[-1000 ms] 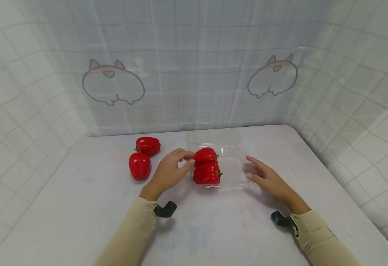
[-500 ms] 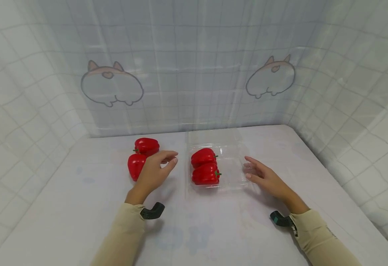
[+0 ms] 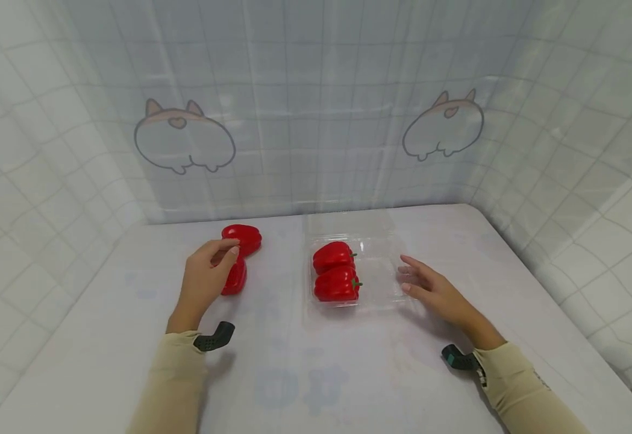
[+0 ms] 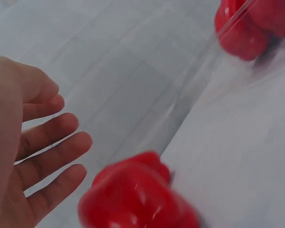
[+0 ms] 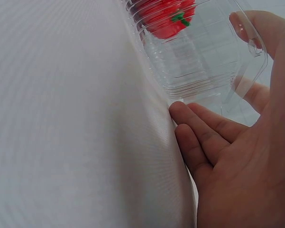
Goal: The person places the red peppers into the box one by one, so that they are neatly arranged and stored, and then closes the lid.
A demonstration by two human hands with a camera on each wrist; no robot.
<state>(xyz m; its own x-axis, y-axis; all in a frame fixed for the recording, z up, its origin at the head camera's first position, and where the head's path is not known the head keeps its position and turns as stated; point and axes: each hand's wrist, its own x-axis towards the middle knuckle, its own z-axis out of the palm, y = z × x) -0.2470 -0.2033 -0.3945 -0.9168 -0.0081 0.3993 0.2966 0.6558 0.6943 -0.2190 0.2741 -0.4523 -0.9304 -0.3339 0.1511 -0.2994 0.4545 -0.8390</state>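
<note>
In the head view my left hand [image 3: 205,272] hovers by two loose red bell peppers on the left. It partly covers the nearer bell pepper [image 3: 237,277], while its fingertips overlap the farther one [image 3: 244,237]. The left wrist view shows the fingers spread and relaxed with nothing held, a bell pepper [image 4: 137,197] beside them. A clear plastic clamshell box [image 3: 378,271] lies with its lid folded back. Two bell peppers [image 3: 336,283] with green stems fill its left half. My right hand [image 3: 436,293] rests at the box's right side, thumb and fingertips along the rim [image 5: 250,45].
The box's clear lid [image 3: 348,223] lies toward the back. White cloth covers the table [image 3: 316,361], and a grid-patterned curtain [image 3: 316,120] with cartoon animals rises behind it. Similar curtains stand at both sides. A dark device [image 3: 215,337] sits at each wrist.
My left hand has moved left from the box's left edge, its fingers away from the packed peppers, over to the loose ones. The right hand and the box stay in place.
</note>
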